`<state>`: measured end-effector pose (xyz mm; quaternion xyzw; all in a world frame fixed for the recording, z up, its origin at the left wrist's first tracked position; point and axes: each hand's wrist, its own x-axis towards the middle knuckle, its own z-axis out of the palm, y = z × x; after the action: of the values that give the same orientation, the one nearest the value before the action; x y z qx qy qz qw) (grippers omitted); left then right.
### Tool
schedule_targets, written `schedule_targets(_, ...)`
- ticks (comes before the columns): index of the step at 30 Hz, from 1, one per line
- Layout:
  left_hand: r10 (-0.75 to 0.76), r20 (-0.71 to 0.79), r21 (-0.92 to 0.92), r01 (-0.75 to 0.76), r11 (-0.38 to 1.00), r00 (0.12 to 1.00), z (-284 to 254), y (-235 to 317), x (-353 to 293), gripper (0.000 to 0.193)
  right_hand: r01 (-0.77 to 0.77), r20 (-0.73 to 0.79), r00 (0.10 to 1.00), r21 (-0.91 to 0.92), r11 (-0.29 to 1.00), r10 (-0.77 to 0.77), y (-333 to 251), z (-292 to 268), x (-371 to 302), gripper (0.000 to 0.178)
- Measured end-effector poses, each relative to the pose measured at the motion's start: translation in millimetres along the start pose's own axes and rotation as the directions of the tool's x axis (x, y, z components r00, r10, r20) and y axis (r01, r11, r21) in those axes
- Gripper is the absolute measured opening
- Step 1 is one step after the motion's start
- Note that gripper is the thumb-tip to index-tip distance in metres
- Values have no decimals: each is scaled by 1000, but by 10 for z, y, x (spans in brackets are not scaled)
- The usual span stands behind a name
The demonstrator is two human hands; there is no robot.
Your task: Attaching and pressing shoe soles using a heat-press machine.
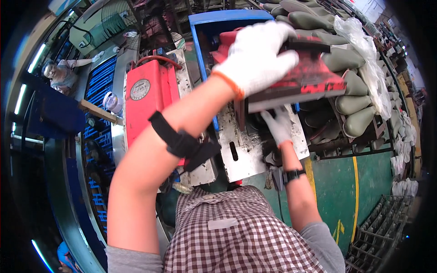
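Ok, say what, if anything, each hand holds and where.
Unclear: the left hand has the black handle of the red machine cover between thumb and fingers, closure blurred; the right hand below it is partly hidden.

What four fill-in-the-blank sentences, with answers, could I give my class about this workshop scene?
1. The left hand wears a ____ glove.
2. The worn machine part at the left hand is black and ____.
3. The band below the right hand is coloured ____.
4. The lines painted on the green floor are ____.

Missing words: white; red; black; yellow.
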<state>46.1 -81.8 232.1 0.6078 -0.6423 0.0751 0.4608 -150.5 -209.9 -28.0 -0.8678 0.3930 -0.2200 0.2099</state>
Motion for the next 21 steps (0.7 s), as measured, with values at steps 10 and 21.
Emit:
schedule_targets(10, 264, -47, 108, -258, 960, 963, 1140, -41, -1429, 49, -736, 382, 594, 612, 288, 708, 529, -431, -2223, 30)
schedule_targets(21, 264, 101, 170, -278, 945, 959, 1827, -361, -2311, 53, -874, 868, 369, 446, -193, 331, 501, -830, -2208, 41)
